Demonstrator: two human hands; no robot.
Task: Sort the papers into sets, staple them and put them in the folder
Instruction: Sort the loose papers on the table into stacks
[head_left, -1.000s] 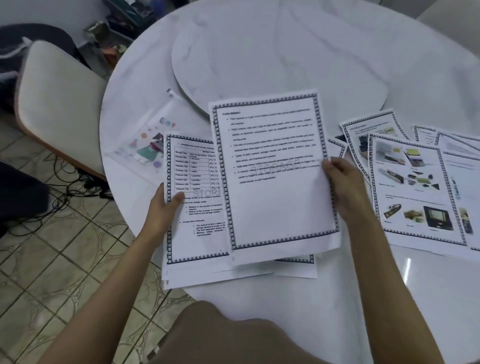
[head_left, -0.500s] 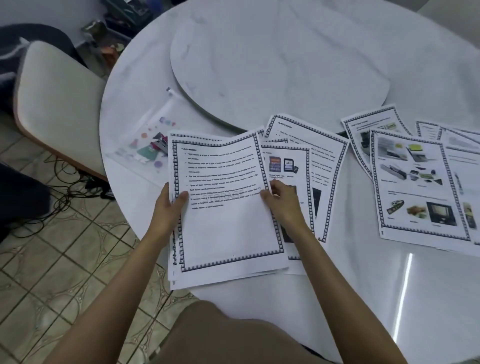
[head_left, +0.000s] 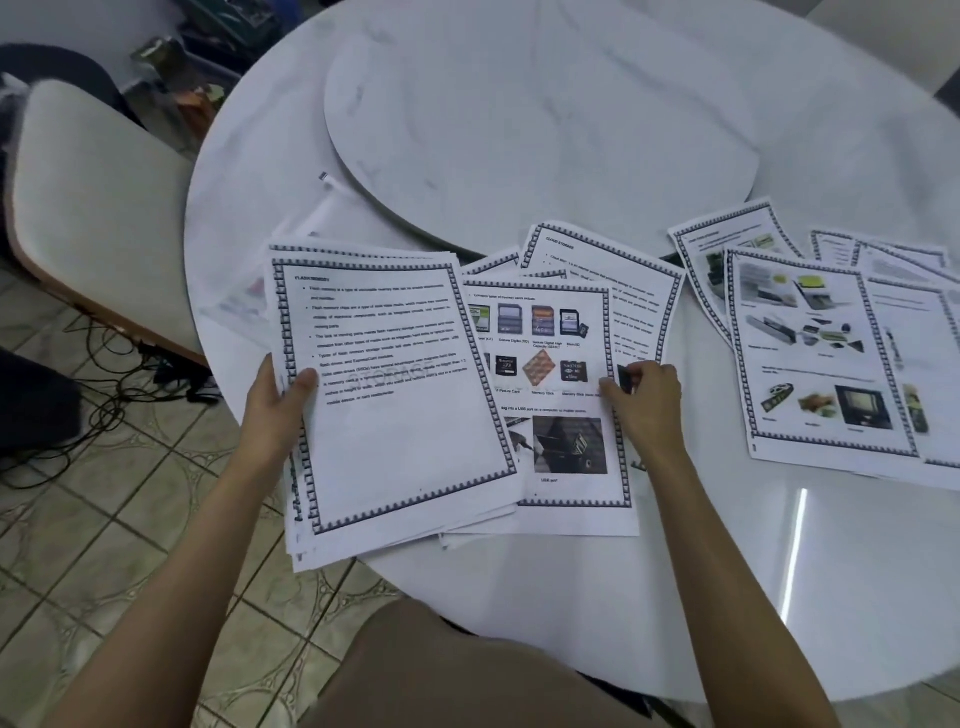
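**Both hands on papers at the near-left edge of the bench**

The left hand grips the stack of papers by its left side, thumb lying on the top page and the fingers curled underneath. The top page is text only inside a patterned border. The stack sits at the near-left edge of the round white bench, with its near-left corner hanging out over the tiled floor.

The right hand pinches the right edge of the picture sheet, thumb on the printed face and fingers curled at the margin. This sheet shows rows of memory cards. It lies flat just right of the stack, with its left part tucked under it. A text sheet and other pages fan out from beneath it towards the middle of the bench.

The clear folder lies at the left edge of the bench, mostly covered by the stack and blurred. More bordered sheets, several with pictures, overlap near the right edge. A raised round disc fills the centre. A padded chair stands off the left edge.
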